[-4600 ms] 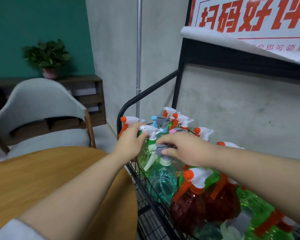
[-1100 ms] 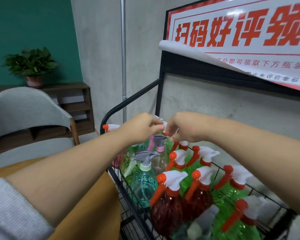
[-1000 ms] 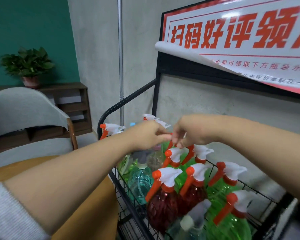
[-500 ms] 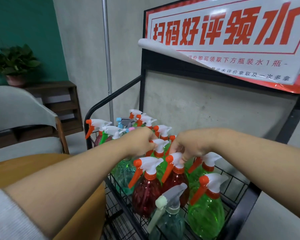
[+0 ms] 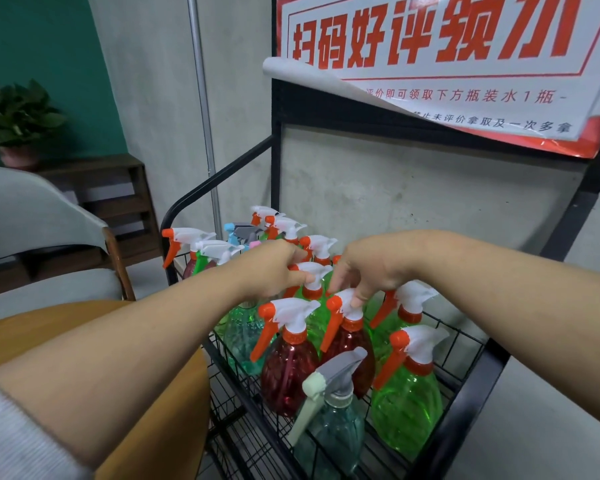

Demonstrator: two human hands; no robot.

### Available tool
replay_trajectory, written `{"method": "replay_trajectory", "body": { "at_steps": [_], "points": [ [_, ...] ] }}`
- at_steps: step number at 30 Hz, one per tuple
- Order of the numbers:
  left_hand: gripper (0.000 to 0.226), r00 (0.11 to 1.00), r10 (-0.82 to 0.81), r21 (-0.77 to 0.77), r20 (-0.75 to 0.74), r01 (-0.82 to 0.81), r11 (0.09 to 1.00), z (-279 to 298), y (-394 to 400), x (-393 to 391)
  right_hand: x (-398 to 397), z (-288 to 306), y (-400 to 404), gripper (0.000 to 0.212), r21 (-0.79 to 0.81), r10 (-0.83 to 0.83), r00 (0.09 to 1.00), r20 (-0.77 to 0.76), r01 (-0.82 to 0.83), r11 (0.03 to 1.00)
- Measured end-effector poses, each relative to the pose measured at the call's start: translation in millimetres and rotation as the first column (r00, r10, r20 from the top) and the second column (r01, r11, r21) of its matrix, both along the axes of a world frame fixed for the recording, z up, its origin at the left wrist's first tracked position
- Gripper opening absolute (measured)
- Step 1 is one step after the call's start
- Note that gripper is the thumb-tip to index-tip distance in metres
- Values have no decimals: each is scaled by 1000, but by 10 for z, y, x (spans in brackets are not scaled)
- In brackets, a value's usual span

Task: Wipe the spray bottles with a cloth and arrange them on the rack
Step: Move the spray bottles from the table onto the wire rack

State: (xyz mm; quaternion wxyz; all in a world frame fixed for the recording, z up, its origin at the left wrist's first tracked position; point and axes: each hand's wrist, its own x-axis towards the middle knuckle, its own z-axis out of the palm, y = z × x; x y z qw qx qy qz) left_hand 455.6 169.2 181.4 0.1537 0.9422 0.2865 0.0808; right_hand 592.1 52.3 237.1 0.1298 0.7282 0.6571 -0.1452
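Access to the rack (image 5: 465, 403): open from above.
Spray bottles (image 5: 406, 403) stand crowded, triggers nearly touching; the sign (image 5: 465, 64) overhangs behind; side gaps apparently narrow.

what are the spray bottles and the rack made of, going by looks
Spray bottles: likely thin clear plastic, tinted green, red or teal; light shines through, and the trigger heads look matte plastic. Rack: probably metal wire and tube, painted matte black.

At my ten o'clock I see a potted plant (image 5: 16, 121) on a wooden shelf (image 5: 115, 195), a grey chair (image 5: 32, 216) below, a red-lettered poster (image 5: 447, 57) at one o'clock.
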Motion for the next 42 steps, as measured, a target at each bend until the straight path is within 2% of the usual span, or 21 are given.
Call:
{"method": "replay_trajectory", "body": {
  "at_steps": [2,4,6,8,11,14,16,20,31,33,35,38,40,42],
  "points": [
    [38,1000,3,-16,24,-3,1000,47,-35,10,9,76,-60,43,75,-8,1000,-28,11,997],
    [56,996,-5,21,92,3,1000,105,-83,33,12,170,-145,32,160,9,998,-66,2,987],
    [54,987,-55,59,150,47,997,148,-136,53,17,232,-238,20,191,26,994,-106,-6,982],
    [47,982,-117,71,150,107,992,148,-186,82,18,260,-353,17,127,17,990,-137,1,992],
    [41,979,-176,64,105,170,983,130,-263,92,-1,239,-508,32,-100,-30,987,-160,14,995],
    [40,979,-185,56,83,180,982,109,-311,114,-29,185,-632,48,-246,-45,999,5,44,968],
    [40,979,-181,42,92,177,983,97,-326,120,-31,133,-672,44,-265,-13,996,85,35,964],
    [40,979,-181,29,98,179,983,104,-351,130,-35,75,-692,33,-268,-8,999,34,16,963],
    [38,983,-163,11,87,163,987,94,-364,117,-29,109,-705,45,-261,-36,997,71,53,964],
    [38,985,-121,9,123,121,993,89,-319,151,36,178,-689,45,-238,-55,996,73,71,969],
    [41,988,-73,5,136,73,997,81,-257,199,142,257,-646,32,-165,-87,996,12,87,982],
    [47,997,-57,7,56,57,998,81,-165,290,317,298,-516,16,19,-104,995,-8,104,994],
    [52,998,-66,-2,13,66,998,99,-133,359,415,273,-412,17,117,-119,990,71,110,987],
    [56,996,-87,-8,-21,87,996,109,-110,430,465,238,-330,27,98,-167,981,99,157,983]
  ]
}}
